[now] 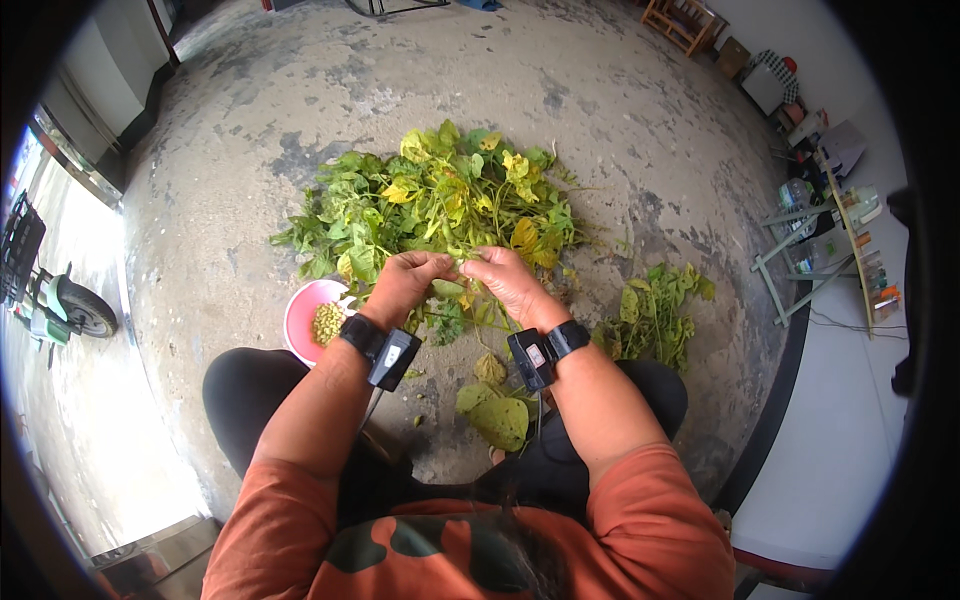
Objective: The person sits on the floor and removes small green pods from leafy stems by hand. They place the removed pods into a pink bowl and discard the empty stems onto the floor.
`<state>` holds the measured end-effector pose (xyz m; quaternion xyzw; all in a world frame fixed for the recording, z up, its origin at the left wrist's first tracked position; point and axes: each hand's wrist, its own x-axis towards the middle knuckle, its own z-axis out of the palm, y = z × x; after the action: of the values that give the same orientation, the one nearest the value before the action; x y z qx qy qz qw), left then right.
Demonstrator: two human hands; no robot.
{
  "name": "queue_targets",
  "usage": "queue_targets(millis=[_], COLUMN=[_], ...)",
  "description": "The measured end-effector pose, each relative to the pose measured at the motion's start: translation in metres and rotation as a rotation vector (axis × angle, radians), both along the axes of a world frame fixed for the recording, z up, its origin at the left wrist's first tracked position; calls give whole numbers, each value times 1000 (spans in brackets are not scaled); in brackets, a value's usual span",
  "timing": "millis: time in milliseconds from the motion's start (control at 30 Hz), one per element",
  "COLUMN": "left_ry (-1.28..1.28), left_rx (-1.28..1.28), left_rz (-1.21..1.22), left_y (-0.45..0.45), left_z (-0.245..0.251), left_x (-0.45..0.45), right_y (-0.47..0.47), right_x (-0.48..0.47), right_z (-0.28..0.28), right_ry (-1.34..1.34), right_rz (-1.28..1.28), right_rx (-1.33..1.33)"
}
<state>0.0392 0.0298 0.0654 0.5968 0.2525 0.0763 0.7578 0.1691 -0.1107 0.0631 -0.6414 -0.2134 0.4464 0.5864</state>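
Observation:
My left hand (407, 283) and my right hand (511, 283) meet in front of me, their thumbs and fingertips pinching a small green bean pod (458, 260), mostly hidden by the fingers. Just beyond and beneath them lies a large heap of cut bean plants (442, 195), with green and yellowing leaves and pods on the stems. A pink plastic bowl (298, 324) stands on the floor left of my left wrist. Shelled green beans (328, 322) cover part of its bottom. Both wrists wear a black strap with a small box.
A smaller bunch of bean plants (654, 315) lies by my right knee. Loose leaves (499, 420) and a few pods are on the concrete floor (247, 225) between my legs. At right stands a folding table (847, 232); a two-wheeler (71, 307) is outside the doorway at left.

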Motion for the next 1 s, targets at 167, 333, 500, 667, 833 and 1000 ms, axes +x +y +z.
queue_targets(millis=[167, 333, 500, 667, 833, 1000], left_ry=[46, 83, -10, -105, -178, -184], left_rx=[476, 174, 265, 599, 792, 1017], left_rz=[-15, -125, -71, -134, -89, -184], left_y=[-10, 3, 12, -1, -6, -4], left_z=[3, 10, 2, -13, -4, 9], left_x=[-3, -10, -11, -6, -8, -8], right_y=[-2, -7, -12, -13, -12, -7], right_x=[-11, -3, 7, 2, 0, -9], right_z=[9, 16, 21, 24, 30, 26], right_ry=[-87, -129, -112, -46, 32, -193], right_rz=[22, 54, 65, 250, 245, 67], right_rx=[-4, -61, -105, -21, 0, 31])
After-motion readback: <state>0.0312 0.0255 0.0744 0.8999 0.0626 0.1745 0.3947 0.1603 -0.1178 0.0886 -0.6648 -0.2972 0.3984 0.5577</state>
